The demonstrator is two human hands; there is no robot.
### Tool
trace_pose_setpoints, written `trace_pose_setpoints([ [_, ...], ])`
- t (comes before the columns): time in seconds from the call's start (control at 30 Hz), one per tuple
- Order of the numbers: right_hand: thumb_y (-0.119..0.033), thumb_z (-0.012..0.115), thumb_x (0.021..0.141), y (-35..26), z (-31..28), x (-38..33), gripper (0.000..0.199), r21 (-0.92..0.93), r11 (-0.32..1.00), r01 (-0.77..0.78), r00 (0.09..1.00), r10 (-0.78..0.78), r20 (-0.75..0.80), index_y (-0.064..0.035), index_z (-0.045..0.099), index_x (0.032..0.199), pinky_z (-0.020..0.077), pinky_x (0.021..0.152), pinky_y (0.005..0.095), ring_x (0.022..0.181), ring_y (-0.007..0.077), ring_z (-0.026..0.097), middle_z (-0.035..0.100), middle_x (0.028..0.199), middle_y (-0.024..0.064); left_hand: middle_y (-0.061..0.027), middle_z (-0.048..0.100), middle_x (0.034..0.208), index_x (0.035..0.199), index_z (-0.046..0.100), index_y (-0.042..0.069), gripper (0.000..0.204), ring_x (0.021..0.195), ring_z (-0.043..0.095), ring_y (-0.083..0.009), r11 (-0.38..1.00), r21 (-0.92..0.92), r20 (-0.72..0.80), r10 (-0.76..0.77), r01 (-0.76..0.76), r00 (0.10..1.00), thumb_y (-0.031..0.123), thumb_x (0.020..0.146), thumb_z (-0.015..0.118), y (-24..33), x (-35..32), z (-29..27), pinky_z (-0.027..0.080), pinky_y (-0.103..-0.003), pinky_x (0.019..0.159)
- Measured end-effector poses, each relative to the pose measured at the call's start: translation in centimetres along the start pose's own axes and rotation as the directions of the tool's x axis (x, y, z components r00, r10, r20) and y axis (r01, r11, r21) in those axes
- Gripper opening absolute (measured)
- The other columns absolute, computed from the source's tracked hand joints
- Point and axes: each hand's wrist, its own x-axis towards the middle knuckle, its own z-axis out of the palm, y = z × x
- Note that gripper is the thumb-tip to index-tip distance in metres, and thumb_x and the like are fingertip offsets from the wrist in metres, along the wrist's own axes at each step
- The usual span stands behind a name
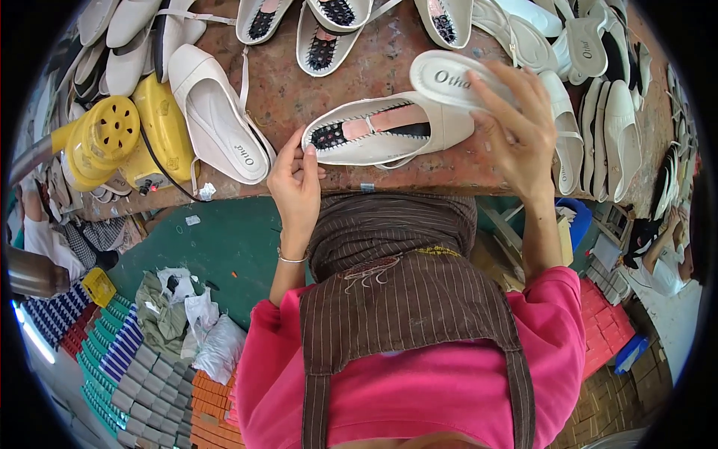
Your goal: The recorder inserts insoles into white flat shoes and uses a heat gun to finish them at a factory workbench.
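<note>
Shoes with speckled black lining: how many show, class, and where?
5: one front shoe, held by the left hand; behind it, a left shoe, upper middle shoe, lower middle shoe and right shoe. More may be hidden.

Worn on the head, a single wide fisheye view looks steeply down from close above the hands (294,181) and desk (280,84).
</note>
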Motion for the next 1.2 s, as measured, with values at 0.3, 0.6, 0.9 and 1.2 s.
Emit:
trace_pose_setpoints([
  [0.3,-0.006,0.072,0.070,-3.7,5.9,-0.1,0.026,0.277,0.954,0.111,0.971,-0.164,0.174,-0.0075,0.075,0.095,0.0464,0.092,0.0430,0.103,0.0273,0.060,0.067,0.109,0.0084,-0.0113,0.066,0.097,0.126,0.059,-0.004,0.032,0.066,0.061,-0.0093,0.996,-0.084,-0.006,-0.014,0.013,1.000,0.014,0.102,0.046,-0.4,0.2,0.0,0.053,-0.023,0.056],
  [0.6,-0.005,0.072,0.067,-5.8,10.3,0.5,0.030,0.428,0.903,0.039,0.970,-0.137,0.202,-0.0053,0.074,0.097,0.0478,0.091,0.0388,0.103,0.0272,0.061,0.067,0.110,0.0086,-0.0083,0.062,0.094,0.124,0.060,-0.004,0.038,0.070,0.060,-0.0078,0.991,-0.127,0.018,-0.045,0.047,0.999,0.005,0.089,0.069,-0.7,0.1,0.1,0.051,-0.022,0.057],
  [0.9,-0.001,0.069,0.065,-6.2,11.0,0.5,0.033,0.407,0.914,0.003,0.961,-0.116,0.253,-0.0022,0.073,0.097,0.0496,0.090,0.0390,0.102,0.0285,0.061,0.066,0.111,0.0118,-0.0061,0.066,0.081,0.117,0.063,-0.006,0.039,0.064,0.059,-0.0063,0.994,-0.097,-0.069,-0.053,0.046,0.996,0.005,0.082,0.077,-0.7,0.7,0.9,0.048,-0.020,0.056],
  [1.2,-0.007,0.066,0.065,-6.4,10.7,0.1,0.041,0.328,0.942,0.067,0.941,-0.169,0.293,0.0021,0.069,0.104,0.0484,0.091,0.0395,0.105,0.0310,0.056,0.057,0.118,0.0154,-0.0039,0.067,0.087,0.115,0.059,-0.004,0.031,0.066,0.057,-0.0014,0.996,-0.083,-0.038,-0.012,0.009,0.999,0.000,0.086,0.071,-0.6,0.7,0.9,0.042,-0.014,0.053],
])
